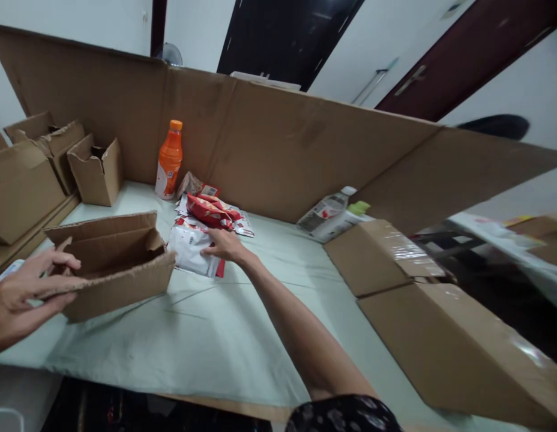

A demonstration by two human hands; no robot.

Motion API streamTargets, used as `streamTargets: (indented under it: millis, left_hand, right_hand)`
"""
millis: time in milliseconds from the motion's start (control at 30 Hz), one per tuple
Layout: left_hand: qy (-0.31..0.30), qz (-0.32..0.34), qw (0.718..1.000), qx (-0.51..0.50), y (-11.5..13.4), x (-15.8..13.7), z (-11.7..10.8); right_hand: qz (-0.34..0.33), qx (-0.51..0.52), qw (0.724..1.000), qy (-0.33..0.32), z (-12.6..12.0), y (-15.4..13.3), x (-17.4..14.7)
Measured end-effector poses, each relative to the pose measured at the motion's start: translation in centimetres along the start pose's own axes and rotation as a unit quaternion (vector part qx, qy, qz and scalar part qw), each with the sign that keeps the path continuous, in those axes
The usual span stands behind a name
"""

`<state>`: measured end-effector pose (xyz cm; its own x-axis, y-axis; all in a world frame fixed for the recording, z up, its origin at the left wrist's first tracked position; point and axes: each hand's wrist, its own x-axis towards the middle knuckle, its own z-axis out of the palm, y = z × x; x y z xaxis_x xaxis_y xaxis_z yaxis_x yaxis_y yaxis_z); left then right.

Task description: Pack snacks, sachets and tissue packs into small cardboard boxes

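My left hand grips the near left edge of an open cardboard box, thumb outside and fingers over the rim. The box stands tilted on the table, and its inside looks bare where I can see it. My right hand reaches forward, its fingers and thumb closed on the right side of a white packet. That packet lies at the front of a pile, with a red edge showing beneath it. Red snack bags lie crumpled just behind my fingers. An orange bottle stands upright behind the pile.
Small cardboard boxes stand at the back left. A cardboard wall runs along the back. At right, a clear bottle and a green-capped bottle lean behind large taped boxes. Pale green cloth covers the table.
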<state>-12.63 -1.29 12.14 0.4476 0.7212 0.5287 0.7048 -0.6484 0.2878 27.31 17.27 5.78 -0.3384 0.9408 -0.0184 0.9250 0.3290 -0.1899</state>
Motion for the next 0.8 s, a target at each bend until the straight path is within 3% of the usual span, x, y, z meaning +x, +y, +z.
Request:
streamTargets:
  millis: [67,167,400,500,600,667,800]
  left_hand:
    - [-0.012,0.033,0.998,0.056,0.3,-1.0,-0.1]
    - [-0.046,0.074,0.991,0.097,0.7,-0.9,0.3]
    - [-0.087,0.131,0.988,-0.003,5.2,4.0,5.6]
    - [-0.055,0.136,0.988,0.044,5.9,4.9,7.1]
    - [-0.028,0.128,0.984,0.119,5.5,4.8,6.6]
    - [-0.038,0.134,0.978,0.157,5.2,4.4,5.8]
    - [-0.043,0.131,0.975,0.174,4.7,4.1,5.2]
  right_hand:
    - [-0.006,0.000,1.000,-0.024,0.0,-0.1,-0.4]
    - [-0.013,-0.003,1.000,-0.022,-0.5,1.0,-3.8]
    - [0.019,-0.027,0.998,0.050,-2.1,6.1,-12.6]
    - [0.023,-0.019,0.995,0.090,-2.0,6.9,-14.9]
    - [0.024,0.000,0.993,0.112,-1.7,6.7,-17.6]
    - [0.026,0.035,0.995,0.089,-1.6,6.3,-19.4]
    - [0.042,0.147,0.986,-0.071,-2.3,6.5,-20.5]
